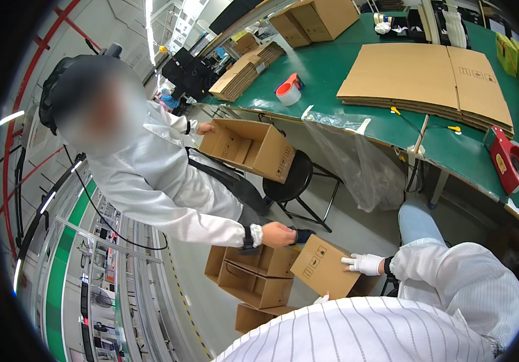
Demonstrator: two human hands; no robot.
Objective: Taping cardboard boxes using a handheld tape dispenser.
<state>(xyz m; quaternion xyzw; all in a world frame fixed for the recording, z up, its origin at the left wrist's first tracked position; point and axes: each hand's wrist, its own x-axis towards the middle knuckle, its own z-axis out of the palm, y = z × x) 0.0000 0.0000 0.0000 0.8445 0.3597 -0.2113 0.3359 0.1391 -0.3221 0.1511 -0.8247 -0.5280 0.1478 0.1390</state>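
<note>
A brown cardboard box (321, 263) with dark printed symbols is tilted low in front of me. My right hand (366, 264), in a white glove, grips its right side, the fingers reaching over the printed face. Of my left hand (321, 298) only gloved fingertips show by the box's lower edge; my white striped garment hides the rest. Across from me a co-worker in a white jacket (151, 175) holds an open cardboard box (253, 148) by its far left edge. That person's other hand (279, 234) hangs just above my box.
Open cardboard boxes (259, 280) are stacked on the floor to the left. A black round stool (289, 181) stands under the co-worker's box. The green table (320, 60) holds flattened cartons (404, 78), a tape roll (288, 92) and a red tape dispenser (506, 160). Clear plastic (362, 163) hangs from its edge.
</note>
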